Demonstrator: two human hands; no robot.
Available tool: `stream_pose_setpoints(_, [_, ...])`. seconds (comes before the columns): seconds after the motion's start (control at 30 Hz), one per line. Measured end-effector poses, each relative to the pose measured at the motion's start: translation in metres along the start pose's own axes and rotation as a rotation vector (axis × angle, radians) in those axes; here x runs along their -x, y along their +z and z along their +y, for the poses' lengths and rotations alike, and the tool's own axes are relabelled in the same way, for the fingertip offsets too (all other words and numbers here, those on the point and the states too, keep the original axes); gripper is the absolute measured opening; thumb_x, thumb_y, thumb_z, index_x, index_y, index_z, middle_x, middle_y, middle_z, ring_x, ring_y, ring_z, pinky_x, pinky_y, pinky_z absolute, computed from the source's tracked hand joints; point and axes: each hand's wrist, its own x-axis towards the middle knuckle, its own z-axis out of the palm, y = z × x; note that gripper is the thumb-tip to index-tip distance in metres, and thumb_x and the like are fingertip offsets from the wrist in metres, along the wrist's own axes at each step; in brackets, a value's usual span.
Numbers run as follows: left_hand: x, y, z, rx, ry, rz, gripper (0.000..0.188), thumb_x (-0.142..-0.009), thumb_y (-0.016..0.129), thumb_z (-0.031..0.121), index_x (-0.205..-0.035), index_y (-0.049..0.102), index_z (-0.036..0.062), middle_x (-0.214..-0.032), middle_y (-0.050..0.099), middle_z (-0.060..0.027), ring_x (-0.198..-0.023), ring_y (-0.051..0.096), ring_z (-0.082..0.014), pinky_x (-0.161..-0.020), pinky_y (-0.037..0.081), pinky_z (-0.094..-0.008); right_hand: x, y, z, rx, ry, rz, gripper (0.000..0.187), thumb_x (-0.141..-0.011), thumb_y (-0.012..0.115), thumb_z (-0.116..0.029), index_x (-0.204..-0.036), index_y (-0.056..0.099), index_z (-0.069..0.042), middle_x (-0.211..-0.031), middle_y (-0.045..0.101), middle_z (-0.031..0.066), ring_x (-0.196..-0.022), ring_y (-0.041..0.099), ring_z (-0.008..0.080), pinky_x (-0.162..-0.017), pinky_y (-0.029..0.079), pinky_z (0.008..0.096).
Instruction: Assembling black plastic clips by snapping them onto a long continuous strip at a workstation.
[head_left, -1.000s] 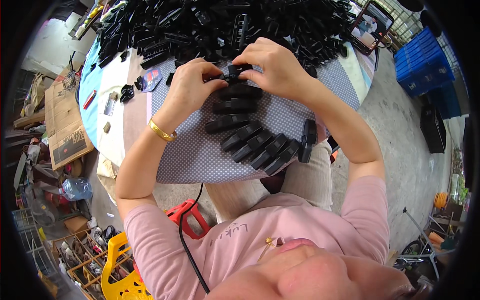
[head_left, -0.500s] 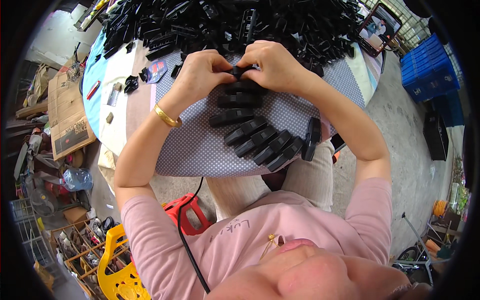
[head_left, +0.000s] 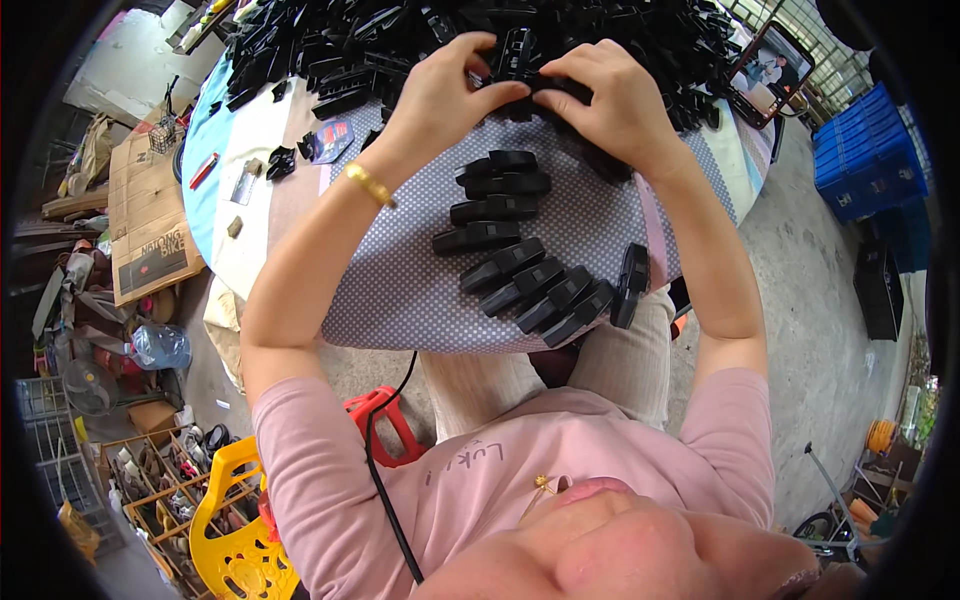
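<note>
My left hand is at the near edge of a heap of black plastic parts, its thumb stretched out and apart from its curled index finger. Across from it, my right hand has thumb and index finger parted over dark pieces; whether they touch any is unclear. Between the hands lies a ribbed black piece. Closer to me, several assembled black plastic pieces form a curved row on the dotted tablecloth. One more black piece stands at the row's right end.
A phone on a stand is at the table's far right. A red pen-like object and small black scraps lie on the left. A black cable hangs past my lap. Blue crates stand on the right.
My hands have parted and moved forward to the heap. The black piece they were pinching together now appears to sit at the far end of the curved row.
</note>
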Motion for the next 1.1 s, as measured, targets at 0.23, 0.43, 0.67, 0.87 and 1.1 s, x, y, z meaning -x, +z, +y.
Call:
stream_pose_setpoints(0.23, [-0.017, 0.019, -0.006, -0.134, 0.102, 0.116, 0.057, -0.077, 0.075, 0.017, -0.125, 0.049, 0.0029, -0.090, 0.065, -0.0118, -0.077, 0.064, -0.0176, -0.072, 0.053, -0.0285, 0.005, 0.001, -0.007, 0.184, 0.015, -0.173, 0.035, -0.067, 0.076, -0.019, -0.098, 0.066, -0.005, -0.093, 0.063, 0.0048, -0.091, 0.058, 0.0228, -0.080, 0.049, 0.0331])
stream_pose_setpoints(0.43, [0.021, -0.018, -0.002, 0.288, -0.241, -0.274, 0.034, -0.089, 0.058, 0.011, -0.120, 0.057, -0.0013, -0.091, 0.065, -0.0054, -0.077, 0.058, -0.0080, -0.072, 0.048, -0.0218, 0.004, 0.002, -0.011, 0.200, 0.058, -0.133, 0.030, -0.071, 0.074, -0.023, -0.097, 0.067, -0.008, -0.091, 0.063, 0.0048, -0.089, 0.059, 0.0217, -0.077, 0.050, 0.0319])
stream_pose_setpoints(0.67, [0.035, -0.016, -0.014, 0.347, -0.331, -0.244, 0.027, -0.093, 0.054, 0.014, -0.116, 0.062, 0.0035, -0.087, 0.066, -0.0022, -0.068, 0.055, -0.0066, -0.062, 0.048, -0.0205, 0.001, 0.007, -0.017, -0.056, 0.039, -0.033, 0.028, -0.077, 0.072, -0.015, -0.101, 0.064, -0.004, -0.088, 0.063, 0.0052, -0.079, 0.062, 0.0181, -0.070, 0.052, 0.0274])
stream_pose_setpoints(0.87, [0.040, -0.026, -0.003, 0.259, -0.340, -0.362, 0.031, -0.089, 0.061, 0.017, -0.115, 0.061, 0.0017, -0.086, 0.066, -0.0023, -0.069, 0.056, -0.0066, -0.062, 0.047, -0.0208, 0.002, 0.025, -0.033, -0.669, 0.217, -0.039, 0.032, -0.080, 0.070, -0.011, -0.111, 0.063, -0.005, -0.094, 0.065, 0.0069, -0.079, 0.063, 0.0142, -0.070, 0.052, 0.0238])
stream_pose_setpoints(1.1, [0.050, -0.022, -0.002, -0.213, -0.073, -0.165, 0.034, -0.080, 0.063, 0.015, -0.114, 0.062, 0.0064, -0.073, 0.060, -0.0088, -0.061, 0.053, -0.0135, -0.059, 0.044, -0.0264, 0.005, 0.020, -0.039, -0.524, 0.153, -0.365, 0.023, -0.077, 0.071, -0.013, -0.098, 0.068, -0.002, -0.087, 0.067, 0.0089, -0.073, 0.063, 0.0176, -0.065, 0.050, 0.0270])
